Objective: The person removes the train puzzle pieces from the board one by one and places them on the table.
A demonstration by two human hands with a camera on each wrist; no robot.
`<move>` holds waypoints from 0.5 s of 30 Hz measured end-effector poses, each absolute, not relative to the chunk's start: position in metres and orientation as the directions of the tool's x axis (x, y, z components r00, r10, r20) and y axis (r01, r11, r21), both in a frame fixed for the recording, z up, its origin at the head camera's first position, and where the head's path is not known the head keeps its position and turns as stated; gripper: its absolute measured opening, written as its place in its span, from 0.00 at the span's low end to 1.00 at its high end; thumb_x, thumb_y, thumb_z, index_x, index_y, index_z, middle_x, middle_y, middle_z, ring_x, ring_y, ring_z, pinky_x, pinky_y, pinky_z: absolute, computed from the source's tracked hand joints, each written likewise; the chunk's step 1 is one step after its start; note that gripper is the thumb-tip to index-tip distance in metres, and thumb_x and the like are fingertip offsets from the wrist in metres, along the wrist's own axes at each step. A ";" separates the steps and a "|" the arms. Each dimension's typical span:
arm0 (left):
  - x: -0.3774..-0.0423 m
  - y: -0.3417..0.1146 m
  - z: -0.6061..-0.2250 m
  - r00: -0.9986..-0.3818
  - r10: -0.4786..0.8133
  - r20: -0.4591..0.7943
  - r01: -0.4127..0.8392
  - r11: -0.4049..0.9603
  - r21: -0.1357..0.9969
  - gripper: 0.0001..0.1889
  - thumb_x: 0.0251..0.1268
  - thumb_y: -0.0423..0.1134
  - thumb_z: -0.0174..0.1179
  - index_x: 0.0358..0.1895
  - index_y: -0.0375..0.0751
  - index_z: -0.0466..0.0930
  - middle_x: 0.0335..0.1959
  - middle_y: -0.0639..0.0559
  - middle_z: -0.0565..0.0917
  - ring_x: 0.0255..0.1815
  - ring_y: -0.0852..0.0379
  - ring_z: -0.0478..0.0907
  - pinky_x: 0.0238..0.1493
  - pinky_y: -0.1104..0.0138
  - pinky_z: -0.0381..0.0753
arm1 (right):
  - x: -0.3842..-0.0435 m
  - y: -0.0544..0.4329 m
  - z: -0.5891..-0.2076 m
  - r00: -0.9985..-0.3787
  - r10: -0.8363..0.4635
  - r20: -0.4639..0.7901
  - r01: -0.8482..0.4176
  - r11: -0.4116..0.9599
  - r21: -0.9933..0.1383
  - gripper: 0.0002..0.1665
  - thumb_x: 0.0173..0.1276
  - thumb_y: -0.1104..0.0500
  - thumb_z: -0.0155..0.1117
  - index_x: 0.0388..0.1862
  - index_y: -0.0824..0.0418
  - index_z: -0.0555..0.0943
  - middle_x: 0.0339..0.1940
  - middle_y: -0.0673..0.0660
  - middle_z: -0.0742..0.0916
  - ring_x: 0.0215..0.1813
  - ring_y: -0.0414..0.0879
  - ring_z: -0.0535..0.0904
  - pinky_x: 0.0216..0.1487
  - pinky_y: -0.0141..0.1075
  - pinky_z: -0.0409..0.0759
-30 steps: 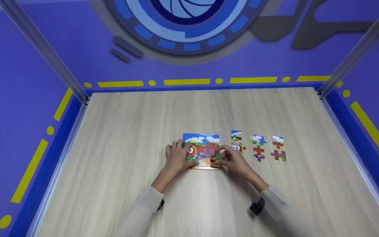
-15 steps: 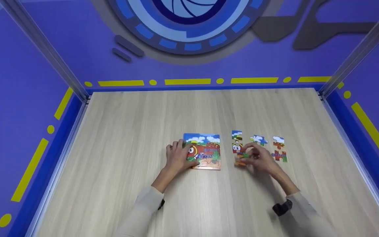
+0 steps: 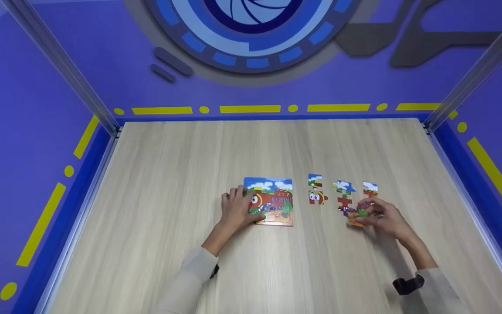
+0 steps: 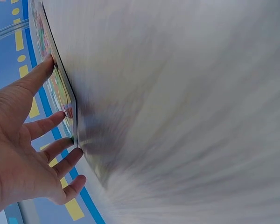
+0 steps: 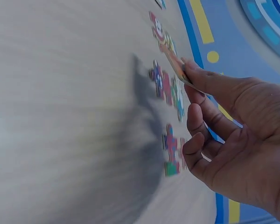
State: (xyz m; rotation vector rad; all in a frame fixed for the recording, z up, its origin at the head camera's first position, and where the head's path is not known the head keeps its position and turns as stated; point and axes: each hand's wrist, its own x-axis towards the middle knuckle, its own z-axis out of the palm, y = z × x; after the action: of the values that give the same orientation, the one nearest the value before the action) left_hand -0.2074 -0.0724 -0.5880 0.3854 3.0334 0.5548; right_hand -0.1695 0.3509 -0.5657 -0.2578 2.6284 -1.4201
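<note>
In the head view, a small picture puzzle board [image 3: 279, 216] with a red cartoon train lies flat on the table. My left hand [image 3: 235, 209] rests on its left side, with the thumb [image 4: 43, 72] touching the picture face and the spread fingers at the edge. To the right, my right hand [image 3: 388, 219] pinches an orange and green puzzle piece [image 3: 354, 221] between thumb and fingers. That puzzle piece [image 5: 175, 63] is tilted and held above the table in the right wrist view. Part of it is hidden by the fingers.
Loose puzzle pieces lie in three columns right of the board: the left column's train-face piece [image 3: 316, 198], the middle column's sky piece [image 3: 344, 186] and the right column's cloud piece [image 3: 370, 187]. Blue panels [image 3: 251, 93] enclose the wooden table [image 3: 181, 174] at the back and sides.
My right hand has carried the puzzle piece rightward, from the board's lower right corner past the left column to the middle and right columns. The left hand stays on the board.
</note>
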 end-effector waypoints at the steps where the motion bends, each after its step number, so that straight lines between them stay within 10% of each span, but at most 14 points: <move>1: -0.207 -0.072 -0.588 -0.969 0.248 0.009 0.235 0.906 0.353 0.40 0.52 0.61 0.75 0.68 0.48 0.77 0.63 0.41 0.73 0.63 0.41 0.69 0.63 0.43 0.66 | -0.167 0.355 -0.566 -0.976 -0.213 -0.045 -0.080 0.544 -0.836 0.23 0.62 0.66 0.75 0.55 0.68 0.80 0.40 0.62 0.87 0.37 0.33 0.79 0.38 0.28 0.75; 15: -0.207 -0.072 -0.587 -0.968 0.249 -0.013 0.228 0.904 0.361 0.40 0.54 0.62 0.73 0.70 0.48 0.75 0.64 0.40 0.73 0.64 0.41 0.69 0.65 0.42 0.65 | -0.143 0.383 -0.579 -0.987 -0.143 -0.080 -0.029 0.635 -0.772 0.22 0.60 0.67 0.76 0.53 0.67 0.82 0.33 0.56 0.86 0.29 0.33 0.73 0.29 0.29 0.71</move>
State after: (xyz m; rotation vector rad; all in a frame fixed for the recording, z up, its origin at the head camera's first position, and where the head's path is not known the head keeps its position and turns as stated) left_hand -0.2071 -0.0718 -0.5867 0.3769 3.0078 0.5591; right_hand -0.1430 0.3832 -0.5788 -0.1435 2.7182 -1.2796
